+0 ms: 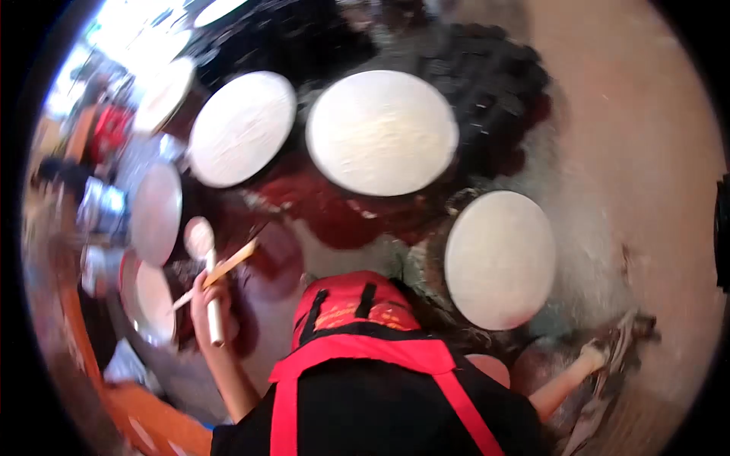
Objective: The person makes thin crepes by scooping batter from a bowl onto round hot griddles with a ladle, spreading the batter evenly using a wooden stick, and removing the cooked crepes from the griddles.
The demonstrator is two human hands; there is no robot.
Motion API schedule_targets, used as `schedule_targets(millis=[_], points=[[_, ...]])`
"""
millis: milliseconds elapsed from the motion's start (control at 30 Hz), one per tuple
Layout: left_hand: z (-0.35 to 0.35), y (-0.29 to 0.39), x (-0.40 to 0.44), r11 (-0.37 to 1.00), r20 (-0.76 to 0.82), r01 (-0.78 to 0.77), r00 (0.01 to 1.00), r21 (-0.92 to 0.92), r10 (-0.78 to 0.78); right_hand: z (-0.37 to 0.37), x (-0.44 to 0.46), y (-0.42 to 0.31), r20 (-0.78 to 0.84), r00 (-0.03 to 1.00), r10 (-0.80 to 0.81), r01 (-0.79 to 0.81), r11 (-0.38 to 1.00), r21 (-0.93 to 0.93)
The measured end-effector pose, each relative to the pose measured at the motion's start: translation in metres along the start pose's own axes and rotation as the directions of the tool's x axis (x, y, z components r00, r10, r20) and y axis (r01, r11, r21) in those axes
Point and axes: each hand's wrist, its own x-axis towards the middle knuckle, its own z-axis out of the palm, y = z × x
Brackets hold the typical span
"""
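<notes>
My left hand point(209, 300) is closed around a ladle point(199, 237) with a pale, thick handle and a round cup coated in something whitish. The same fingers grip a light wooden stick point(234, 262), which crosses the ladle handle at a slant. Below and left of this hand stands a bowl point(150, 300) with pale contents. Out at the lower right, my right hand point(593, 356) is closed at a tangle of greyish strips point(620, 357); blur hides whether they are cloth or sticks.
Several round, whitish plates lie in an arc, including a large one point(382, 133), one at upper left point(242, 129) and one at right point(500, 260). Dark rubble-like material point(487, 91) lies behind them. An orange edge point(152, 418) runs along the lower left.
</notes>
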Motion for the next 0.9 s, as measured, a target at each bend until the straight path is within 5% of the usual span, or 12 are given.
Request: schedule_targets(millis=[133, 233, 267, 333, 400, 433, 500, 533, 567, 667, 733, 900], points=[[-0.039, 0.04, -0.016, 0.98, -0.082, 0.073, 0.993, -0.184, -0.09, 0.013, -0.216, 0.11, 0.765, 0.549, 0.337, -0.237, 0.94, -0.245], [-0.075, 0.068, 0.007, 0.99, -0.174, -0.1, 0.981, -0.097, 0.082, 0.016, -0.398, 0.232, 0.692, 0.299, 0.657, -0.173, 0.75, -0.638], [-0.076, 0.069, 0.006, 0.987, -0.239, -0.154, 0.961, -0.046, 0.138, -0.003, -0.412, 0.279, 0.611, 0.176, 0.772, -0.544, 0.594, -0.593], [-0.107, 0.119, 0.002, 0.978, -0.244, -0.2, 0.953, -0.067, 0.178, -0.018, -0.535, 0.331, 0.484, -0.052, 0.874, -0.566, 0.373, -0.735], [-0.142, 0.148, -0.014, 0.968, -0.201, -0.245, 0.952, -0.048, 0.231, -0.043, -0.64, 0.365, 0.382, -0.209, 0.9, -0.409, 0.275, -0.87], [-0.152, 0.158, -0.023, 0.959, -0.191, -0.281, 0.943, -0.017, 0.273, -0.065, -0.67, 0.395, 0.5, -0.301, 0.812, 0.075, 0.542, -0.837], [-0.169, 0.18, -0.033, 0.923, -0.233, -0.384, 0.895, 0.032, 0.38, -0.093, -0.757, 0.435, 0.308, -0.488, 0.817, 0.066, 0.386, -0.92], [-0.169, 0.191, -0.039, 0.909, -0.288, -0.416, 0.867, 0.033, 0.407, -0.101, -0.814, 0.44, 0.037, -0.608, 0.793, -0.299, -0.185, -0.936], [-0.168, 0.202, -0.046, 0.883, -0.31, -0.464, 0.83, 0.076, 0.463, -0.115, -0.861, 0.455, -0.011, -0.566, 0.824, -0.304, -0.222, -0.926], [-0.173, 0.21, -0.051, 0.819, -0.353, -0.574, 0.761, 0.027, 0.545, -0.131, -0.946, 0.536, -0.085, -0.373, 0.924, -0.165, -0.156, -0.974], [-0.191, 0.231, -0.053, 0.772, -0.358, -0.635, 0.728, -0.031, 0.585, -0.125, -1.033, 0.55, 0.043, -0.121, 0.992, 0.349, 0.083, -0.934], [-0.222, 0.233, -0.046, 0.583, -0.542, -0.811, 0.512, -0.048, 0.667, -0.096, -1.183, 0.766, 0.344, -0.547, 0.763, 0.682, 0.645, -0.345]])
